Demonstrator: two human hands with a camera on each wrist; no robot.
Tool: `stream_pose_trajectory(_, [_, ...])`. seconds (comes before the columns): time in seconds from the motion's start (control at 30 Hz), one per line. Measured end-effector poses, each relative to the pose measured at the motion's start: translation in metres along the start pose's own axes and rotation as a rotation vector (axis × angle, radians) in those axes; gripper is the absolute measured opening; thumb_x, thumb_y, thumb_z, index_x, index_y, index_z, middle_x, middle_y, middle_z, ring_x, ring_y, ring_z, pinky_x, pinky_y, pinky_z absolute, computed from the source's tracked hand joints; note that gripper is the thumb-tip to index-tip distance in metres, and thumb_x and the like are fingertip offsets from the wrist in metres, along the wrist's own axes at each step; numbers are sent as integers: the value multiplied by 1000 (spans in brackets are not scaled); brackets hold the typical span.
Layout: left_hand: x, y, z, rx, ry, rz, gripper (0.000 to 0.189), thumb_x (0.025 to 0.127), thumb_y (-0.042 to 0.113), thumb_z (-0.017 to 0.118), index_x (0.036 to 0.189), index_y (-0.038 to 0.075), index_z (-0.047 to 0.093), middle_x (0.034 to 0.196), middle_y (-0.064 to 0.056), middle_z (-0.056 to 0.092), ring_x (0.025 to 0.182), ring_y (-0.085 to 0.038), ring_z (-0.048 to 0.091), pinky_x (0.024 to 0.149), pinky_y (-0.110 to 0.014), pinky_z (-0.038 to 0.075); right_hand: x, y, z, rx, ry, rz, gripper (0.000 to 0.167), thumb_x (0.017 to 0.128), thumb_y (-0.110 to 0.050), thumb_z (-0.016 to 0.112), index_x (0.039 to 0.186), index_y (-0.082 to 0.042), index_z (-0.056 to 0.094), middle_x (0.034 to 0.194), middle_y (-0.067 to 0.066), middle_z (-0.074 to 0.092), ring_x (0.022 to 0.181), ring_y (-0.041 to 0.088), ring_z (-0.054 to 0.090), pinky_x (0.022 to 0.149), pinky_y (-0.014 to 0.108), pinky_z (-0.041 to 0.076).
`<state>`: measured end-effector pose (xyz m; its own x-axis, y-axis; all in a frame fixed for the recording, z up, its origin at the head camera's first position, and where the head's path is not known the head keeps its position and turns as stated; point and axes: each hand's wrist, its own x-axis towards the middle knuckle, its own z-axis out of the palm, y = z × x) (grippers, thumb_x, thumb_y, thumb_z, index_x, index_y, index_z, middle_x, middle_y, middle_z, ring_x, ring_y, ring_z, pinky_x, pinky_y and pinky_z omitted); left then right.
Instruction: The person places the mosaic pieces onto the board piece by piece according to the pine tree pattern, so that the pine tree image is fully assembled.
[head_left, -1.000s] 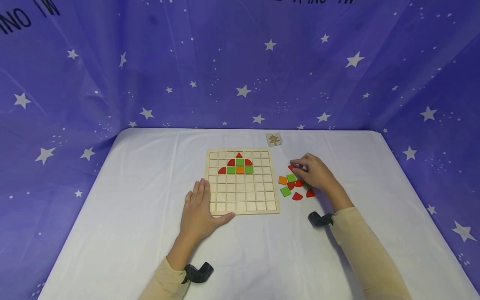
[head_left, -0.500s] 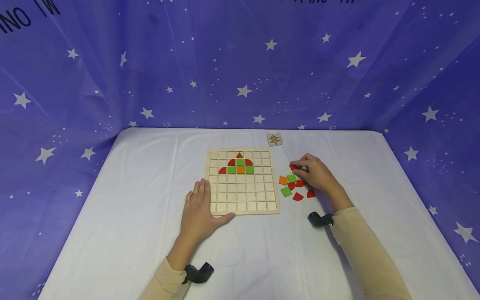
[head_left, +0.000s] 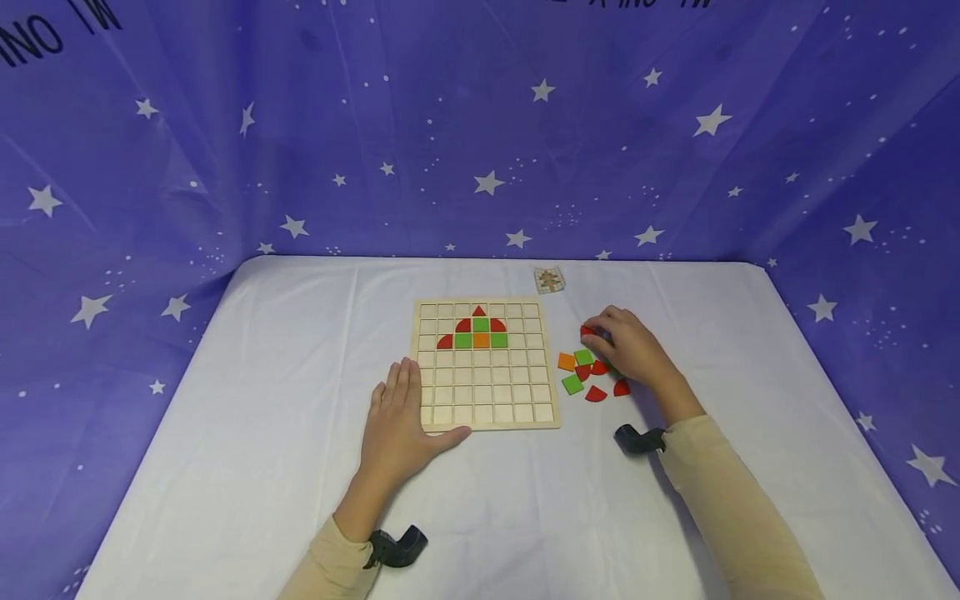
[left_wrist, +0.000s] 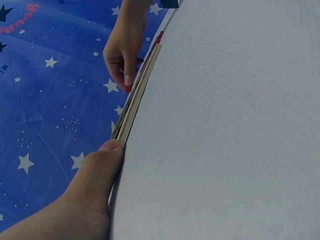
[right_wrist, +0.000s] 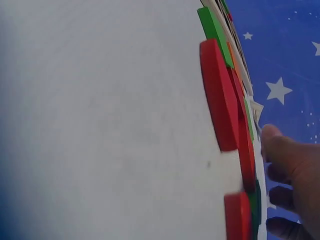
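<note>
My left hand (head_left: 393, 425) rests at the left edge of a wooden grid board (head_left: 551, 400), fingers straight, thumb along the front edge. Red quarter-circle tiles (head_left: 445, 342), green square tiles (head_left: 481, 324), one orange square tile (head_left: 481, 340) and a red triangle tile (head_left: 478, 311) fill some upper cells. To the right of the board, my right hand (head_left: 628, 340) pinches a red tile (head_left: 586, 331) between thumb and index finger. That tile also shows below the fingertips in the left wrist view (left_wrist: 128, 89). Its shape is partly hidden by the fingers.
Loose tiles lie beneath and in front of the right hand: several red quarter circles (head_left: 596, 394), green squares (head_left: 573, 384) and an orange square (head_left: 566, 362). A small pattern card (head_left: 549, 280) lies behind the board. White cloth (head_left: 262, 375) covers the table; a starry blue curtain (head_left: 420, 125) rises behind.
The red tile has turned slightly in the right fingers, and its visible outline has changed. Right thumb and index finger have curled in a little. The left hand and board stay put.
</note>
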<state>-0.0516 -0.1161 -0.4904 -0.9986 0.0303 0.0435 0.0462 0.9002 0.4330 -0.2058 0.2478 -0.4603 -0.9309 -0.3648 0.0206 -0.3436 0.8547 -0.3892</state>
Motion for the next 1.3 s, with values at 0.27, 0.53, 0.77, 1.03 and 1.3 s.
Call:
stream_pose_trajectory(0.27, [-1,0,0,8,5,1,131,70,84,61,159,2,11,168,-14,10,156,-29,6,123,-53,14,12,-32,5,69,32,19,37,94,-35,68,122,-10,67,102,4,58,92,21,52,87,40,49])
stream_pose_trajectory(0.53, [-1,0,0,8,8,3,131,70,84,62,159,1,11,167,-14,11,156,-30,7,123,-53,15,22,-72,22,55,14,-104,35,94,-37,68,120,-13,69,101,-2,57,84,16,52,76,34,47])
stream_pose_trajectory(0.77, [-1,1,1,14,3,2,131,70,84,61,159,2,10,168,-14,10,156,-30,6,123,-53,15,27,-90,35,2,24,-147,33,93,-36,69,117,-13,72,101,-3,59,83,14,52,75,32,48])
stream_pose_trajectory(1.03, [0,0,0,20,0,3,132,70,85,60,159,1,10,168,-14,9,156,-30,6,124,-53,14,29,-96,40,20,29,-126,31,93,-35,70,115,-14,73,99,-3,60,82,14,55,75,32,50])
stream_pose_trajectory(1.3, [0,-1,0,23,0,2,132,70,86,60,159,1,10,168,-14,9,156,-30,6,123,-54,15,29,-95,42,52,40,-132,29,93,-32,71,115,-14,75,98,-3,62,81,14,56,73,31,49])
